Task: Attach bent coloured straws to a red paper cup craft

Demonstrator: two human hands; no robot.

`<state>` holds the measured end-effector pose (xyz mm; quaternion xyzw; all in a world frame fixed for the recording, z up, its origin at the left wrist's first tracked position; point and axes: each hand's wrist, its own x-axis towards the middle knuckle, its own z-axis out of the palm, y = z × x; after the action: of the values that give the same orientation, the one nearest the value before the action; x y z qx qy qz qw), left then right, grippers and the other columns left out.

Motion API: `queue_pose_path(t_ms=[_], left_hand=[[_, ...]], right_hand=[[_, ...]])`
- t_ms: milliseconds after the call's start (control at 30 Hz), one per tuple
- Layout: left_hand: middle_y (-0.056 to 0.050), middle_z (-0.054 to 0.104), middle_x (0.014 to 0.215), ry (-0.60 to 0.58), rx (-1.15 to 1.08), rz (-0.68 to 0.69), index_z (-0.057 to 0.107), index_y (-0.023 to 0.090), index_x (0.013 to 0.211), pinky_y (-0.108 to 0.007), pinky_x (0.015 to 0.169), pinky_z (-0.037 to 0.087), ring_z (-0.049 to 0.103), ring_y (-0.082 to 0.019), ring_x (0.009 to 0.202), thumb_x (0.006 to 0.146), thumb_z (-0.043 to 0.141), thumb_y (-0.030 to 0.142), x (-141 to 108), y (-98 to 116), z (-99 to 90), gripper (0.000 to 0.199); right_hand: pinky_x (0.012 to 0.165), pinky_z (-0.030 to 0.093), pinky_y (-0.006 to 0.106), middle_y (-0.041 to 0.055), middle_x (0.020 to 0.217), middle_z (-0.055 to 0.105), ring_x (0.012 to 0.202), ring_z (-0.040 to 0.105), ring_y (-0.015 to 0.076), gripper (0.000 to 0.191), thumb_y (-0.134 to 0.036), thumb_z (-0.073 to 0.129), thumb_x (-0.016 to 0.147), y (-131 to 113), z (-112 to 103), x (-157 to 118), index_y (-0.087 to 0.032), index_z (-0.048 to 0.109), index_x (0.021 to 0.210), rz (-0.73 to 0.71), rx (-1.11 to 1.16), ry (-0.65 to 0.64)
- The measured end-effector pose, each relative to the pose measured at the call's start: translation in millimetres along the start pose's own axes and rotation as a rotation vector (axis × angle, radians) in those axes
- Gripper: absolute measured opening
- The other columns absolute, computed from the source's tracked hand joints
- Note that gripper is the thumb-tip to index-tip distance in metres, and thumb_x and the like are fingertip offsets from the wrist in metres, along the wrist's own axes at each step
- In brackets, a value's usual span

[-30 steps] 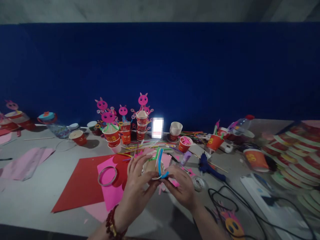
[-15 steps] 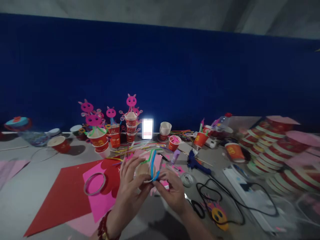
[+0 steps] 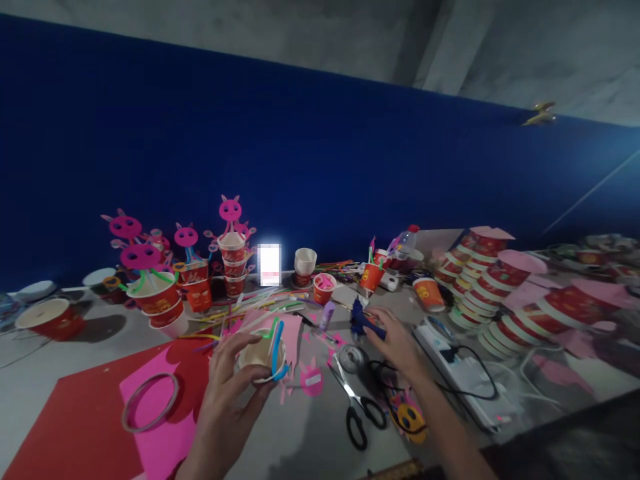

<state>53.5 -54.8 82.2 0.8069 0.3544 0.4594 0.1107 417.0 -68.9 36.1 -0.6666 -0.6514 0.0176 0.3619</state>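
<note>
My left hand [image 3: 231, 383] grips a paper cup [image 3: 253, 357] with its pale inside facing me. A blue pipe cleaner [image 3: 278, 347] and a short green piece are fixed along the cup's right side. Over to the right, my right hand [image 3: 399, 343] has its fingers around the handle of a dark blue hot glue gun [image 3: 357, 319], which rests on the table. Close to that hand are a roll of clear tape [image 3: 351, 359] and black-handled scissors [image 3: 356, 400]. A pink paper bunny head [image 3: 312, 380] lies between the hands.
Red cups with pink bunny figures [image 3: 150, 290] stand at the back left. Tilted stacks of paper cups [image 3: 485, 293] fill the right. A white power strip [image 3: 457, 377] and black cable lie right of my forearm. Red cardboard [image 3: 65, 413] and a ring [image 3: 150, 403] are left.
My right hand has left the cup and moved right to the glue gun. My left hand keeps the cup. The view has turned to the right.
</note>
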Motion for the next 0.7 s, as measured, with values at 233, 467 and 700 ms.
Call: queue_pose_path(t_ms=[233, 467, 700], left_hand=[[-0.007, 0.056, 0.127, 0.028, 0.035, 0.055, 0.067, 0.028, 0.088, -0.049, 0.098, 0.045, 0.052, -0.03, 0.123, 0.087, 0.065, 0.014, -2, -4, 3.3, 0.014], [-0.007, 0.056, 0.124, 0.013, -0.03, 0.023, 0.065, 0.027, 0.087, -0.048, 0.1, 0.044, 0.053, -0.027, 0.12, 0.088, 0.063, 0.012, 0, 2, -2.6, 0.016], [-0.007, 0.058, 0.124, 0.001, 0.018, 0.073, 0.065, 0.027, 0.087, -0.051, 0.102, 0.041, 0.051, -0.028, 0.122, 0.087, 0.065, 0.012, -1, -3, 1.3, 0.015]], right_hand=[[0.1, 0.047, 0.045, 0.0184, 0.129, 0.065, 0.117, 0.062, 0.033, 0.05, -0.01, 0.065, 0.074, 42, 19, 2, -0.011, 0.062, 0.124, 0.154, -0.403, -0.229], [0.098, 0.049, 0.049, 0.009, 0.122, 0.065, 0.112, 0.062, 0.0263, 0.027, -0.031, 0.064, 0.095, 44, 24, 4, -0.016, 0.063, 0.117, 0.185, -0.505, -0.252], [0.094, 0.05, 0.045, 0.0096, 0.117, 0.069, 0.108, 0.065, 0.0262, 0.027, -0.023, 0.065, 0.089, 60, 17, 8, -0.015, 0.065, 0.114, 0.13, -0.386, -0.257]])
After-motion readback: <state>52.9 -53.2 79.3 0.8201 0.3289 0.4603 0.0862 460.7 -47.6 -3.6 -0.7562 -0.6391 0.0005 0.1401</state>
